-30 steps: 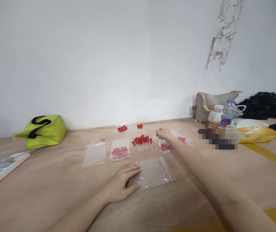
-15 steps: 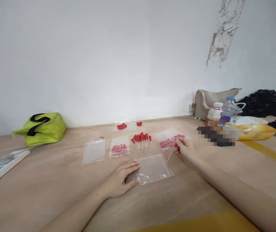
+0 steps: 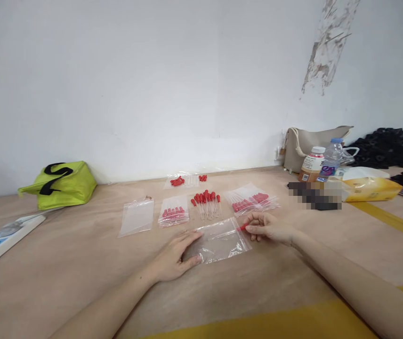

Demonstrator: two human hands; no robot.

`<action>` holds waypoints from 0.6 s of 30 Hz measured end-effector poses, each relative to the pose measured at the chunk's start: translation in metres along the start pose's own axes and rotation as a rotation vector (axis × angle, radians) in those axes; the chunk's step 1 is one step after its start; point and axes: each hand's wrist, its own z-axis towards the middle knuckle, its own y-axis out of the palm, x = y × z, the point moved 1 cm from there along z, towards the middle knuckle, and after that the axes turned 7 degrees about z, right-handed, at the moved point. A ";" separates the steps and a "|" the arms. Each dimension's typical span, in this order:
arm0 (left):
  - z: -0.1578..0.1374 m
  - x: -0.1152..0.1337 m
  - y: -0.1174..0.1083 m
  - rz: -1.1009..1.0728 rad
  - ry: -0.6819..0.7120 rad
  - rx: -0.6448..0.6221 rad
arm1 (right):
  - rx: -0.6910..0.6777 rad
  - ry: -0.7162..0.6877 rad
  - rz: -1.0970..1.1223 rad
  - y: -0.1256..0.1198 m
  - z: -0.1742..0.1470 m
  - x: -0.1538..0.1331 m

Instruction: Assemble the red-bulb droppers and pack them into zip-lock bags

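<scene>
A clear zip-lock bag (image 3: 219, 245) lies flat in front of me. My left hand (image 3: 178, 252) rests on the bag's left end, fingers stretched out and thumb apart. Between the thumb and fingers of my right hand (image 3: 261, 227) is a dropper's red bulb (image 3: 243, 227), held at the bag's right end. The dropper's clear tube points left into the bag. Behind the bag lies a bunch of red-bulbed droppers (image 3: 206, 202). To either side are a filled bag of droppers (image 3: 173, 212) and further filled bags (image 3: 251, 200).
An unfilled zip-lock bag (image 3: 137, 217) lies at left. Loose red bulbs (image 3: 177, 181) sit on plastic near the wall. A green bag (image 3: 65, 186) and power strip (image 3: 11, 235) are left; bottles (image 3: 312, 165), a tissue pack (image 3: 373, 188) and a beige bag (image 3: 296, 157) stand right.
My right hand has moved left and toward me with the dropper, whose tube has gone from outside the bag's right end into it. My left hand stays on the bag.
</scene>
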 end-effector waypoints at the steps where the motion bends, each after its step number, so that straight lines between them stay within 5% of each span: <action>1: 0.000 0.000 0.000 -0.004 0.003 0.004 | -0.032 -0.049 -0.088 0.000 0.001 0.000; 9: 0.001 0.000 0.000 0.011 0.024 0.011 | 0.073 -0.424 -0.468 0.023 0.014 0.006; 14: 0.003 0.002 0.000 -0.007 0.058 0.008 | 0.063 -0.378 -0.582 0.021 0.014 0.006; 18: 0.003 0.000 0.001 -0.019 0.067 0.004 | 0.220 -0.264 -0.585 0.002 0.022 -0.005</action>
